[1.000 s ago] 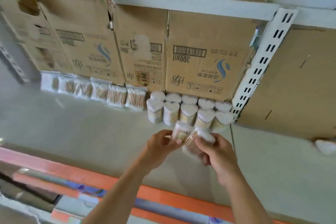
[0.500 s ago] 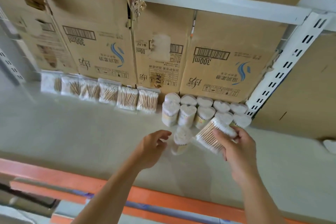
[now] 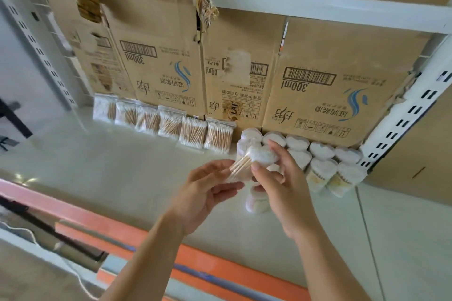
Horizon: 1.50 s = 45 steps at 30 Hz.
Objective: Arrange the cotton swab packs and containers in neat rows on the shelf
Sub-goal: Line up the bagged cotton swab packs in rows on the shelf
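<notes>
My left hand (image 3: pixel 208 193) & right hand (image 3: pixel 281 188) are close together, both gripping one swab container (image 3: pixel 254 160), which is tilted above the shelf (image 3: pixel 122 178). Left pinches the lower end w/ thumb & fingers. Right curls round the upper end, thumb on the near side. Wooden sticks show through the container's clear wall. It overlaps the front-left of the standing group, and I can't tell if it touches them. Just below my hands a second container (image 3: pixel 256 201) stands alone on the shelf, in front of the rest. The other containers (image 3: pixel 320 151) stand in two rows, packed side by side, the back row against the cardboard boxes (image 3: pixel 330 68) (their print is upside down, "300ml"). Left of that group, flat swab packs (image 3: pixel 193 133) sit in a row along the foot of the boxes, the far-left ones blurred. A white slotted upright (image 3: pixel 403 117) stands at the right end of the rows. An orange strip (image 3: pixel 220 266) runs along the shelf's front edge.
</notes>
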### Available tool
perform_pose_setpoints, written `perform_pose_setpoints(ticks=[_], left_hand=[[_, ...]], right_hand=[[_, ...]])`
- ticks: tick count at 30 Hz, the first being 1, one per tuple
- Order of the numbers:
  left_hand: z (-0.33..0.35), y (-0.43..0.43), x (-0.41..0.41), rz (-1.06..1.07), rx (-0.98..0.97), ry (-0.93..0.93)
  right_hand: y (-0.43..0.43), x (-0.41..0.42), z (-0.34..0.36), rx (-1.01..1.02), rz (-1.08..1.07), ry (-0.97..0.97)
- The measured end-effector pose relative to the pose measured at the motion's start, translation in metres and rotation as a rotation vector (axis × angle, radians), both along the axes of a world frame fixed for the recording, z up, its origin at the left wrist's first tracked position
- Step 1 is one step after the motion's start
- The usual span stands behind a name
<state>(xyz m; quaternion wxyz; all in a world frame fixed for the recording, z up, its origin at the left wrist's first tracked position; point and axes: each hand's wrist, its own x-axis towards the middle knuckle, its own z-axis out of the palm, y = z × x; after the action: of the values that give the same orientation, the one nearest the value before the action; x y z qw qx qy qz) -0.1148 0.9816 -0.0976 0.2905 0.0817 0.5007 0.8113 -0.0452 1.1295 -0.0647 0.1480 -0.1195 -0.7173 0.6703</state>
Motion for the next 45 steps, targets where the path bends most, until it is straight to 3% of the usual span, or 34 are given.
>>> perform_pose_setpoints(ticks=[3, 11, 15, 20, 23, 30, 40, 43, 45], left_hand=[[-0.010, -0.017, -0.014, 0.062, 0.019, -0.014], [-0.022, -0.060, -0.072, 0.255, 0.098, -0.193], [-0.029, -0.075, -0.099, 0.291, -0.035, -0.173], [-0.038, -0.078, -0.122, 0.239, -0.244, -0.219], [-0.039, -0.076, -0.132, 0.163, -0.373, -0.116], [-0.050, -0.072, -0.167, 0.233, -0.665, 0.271], [-0.072, -0.065, -0.181, 0.381, -0.871, 0.563], [-0.064, -0.061, -0.170, 0.526, -0.858, 0.682], [-0.054, -0.049, -0.153, 0.476, -0.788, 0.790]], right_hand=[[-0.019, -0.013, -0.006, 0.022, 0.079, -0.036], [-0.055, -0.072, -0.022, 0.190, -0.038, -0.091], [-0.073, -0.101, -0.037, 0.222, -0.032, -0.157], [-0.090, -0.124, -0.052, 0.157, -0.176, -0.209], [-0.095, -0.132, -0.059, 0.204, -0.194, -0.265], [-0.097, -0.157, -0.061, 0.410, -0.073, -0.326], [-0.098, -0.162, -0.062, 0.396, 0.014, -0.439], [-0.086, -0.145, -0.040, 0.483, -0.039, -0.353], [-0.072, -0.130, -0.021, 0.532, -0.107, -0.259]])
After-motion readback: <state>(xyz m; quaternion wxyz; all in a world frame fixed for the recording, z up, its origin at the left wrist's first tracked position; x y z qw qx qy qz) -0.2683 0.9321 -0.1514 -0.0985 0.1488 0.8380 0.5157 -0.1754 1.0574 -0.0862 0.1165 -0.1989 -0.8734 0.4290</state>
